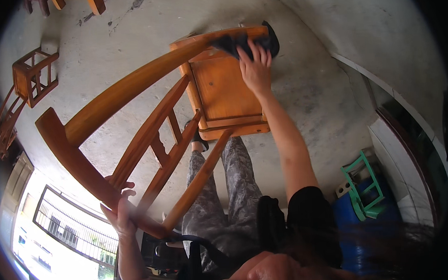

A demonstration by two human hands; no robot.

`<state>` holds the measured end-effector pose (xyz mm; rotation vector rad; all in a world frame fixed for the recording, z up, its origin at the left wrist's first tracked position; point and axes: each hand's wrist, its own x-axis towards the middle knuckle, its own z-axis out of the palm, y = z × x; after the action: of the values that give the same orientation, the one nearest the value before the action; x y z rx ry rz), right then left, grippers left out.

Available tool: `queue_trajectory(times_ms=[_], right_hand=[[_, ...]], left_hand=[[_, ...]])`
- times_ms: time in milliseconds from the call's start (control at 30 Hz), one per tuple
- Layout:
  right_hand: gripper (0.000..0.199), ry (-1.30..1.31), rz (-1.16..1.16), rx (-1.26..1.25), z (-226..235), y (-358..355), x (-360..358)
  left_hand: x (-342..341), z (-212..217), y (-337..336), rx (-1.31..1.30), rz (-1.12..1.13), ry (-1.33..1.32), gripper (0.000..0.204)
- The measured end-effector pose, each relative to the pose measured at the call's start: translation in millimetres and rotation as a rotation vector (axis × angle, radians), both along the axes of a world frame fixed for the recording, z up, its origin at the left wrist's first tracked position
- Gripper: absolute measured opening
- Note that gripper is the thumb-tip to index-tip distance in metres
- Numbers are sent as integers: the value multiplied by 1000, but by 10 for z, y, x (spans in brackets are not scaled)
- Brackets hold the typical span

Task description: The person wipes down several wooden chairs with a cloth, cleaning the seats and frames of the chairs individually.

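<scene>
A brown wooden chair (226,89) stands tilted in front of my legs, its slatted frame reaching up toward me on the left. My left hand (122,214) is wrapped around the near end of that frame, where a thick curved piece meets the rails. At the far end of the chair, my right hand (257,70) presses a dark cloth (226,43) against the wood with its fingers over it. The cloth is partly blurred and drapes past the chair's far right corner.
Another wooden chair (28,82) lies on the concrete floor (303,100) at the left, and wooden furniture legs (92,2) show at the top left. On the right, a green frame (363,188) rests by a blue barrel (353,239). A wall runs along the right.
</scene>
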<state>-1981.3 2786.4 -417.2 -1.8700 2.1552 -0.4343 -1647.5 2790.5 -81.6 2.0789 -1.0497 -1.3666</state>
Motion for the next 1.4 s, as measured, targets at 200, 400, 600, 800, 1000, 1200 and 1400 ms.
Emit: queue_trajectory(times_ms=[200,400,600,800,1000,1200,1400], right_hand=[[23,-146,251,389,209,2096,472],[21,-857,8,269,474,750,682],[38,-221,579,-162,210,-669,1288],[40,-95,460,24,-36,57,870],[28,-433,252,405,219,1049,178],[27,-357,-311,-198,166,-181,148],[21,-217,580,245,-90,439,892]], left_hand=[[-74,54,-30,16,19,53,64],[-97,62,-54,35,65,48,63],[-44,61,-79,68,39,130,68],[6,30,-48,89,37,159,70],[-44,44,-69,69,67,128,71],[1,32,-57,56,32,152,60],[-113,46,-81,63,28,26,72]])
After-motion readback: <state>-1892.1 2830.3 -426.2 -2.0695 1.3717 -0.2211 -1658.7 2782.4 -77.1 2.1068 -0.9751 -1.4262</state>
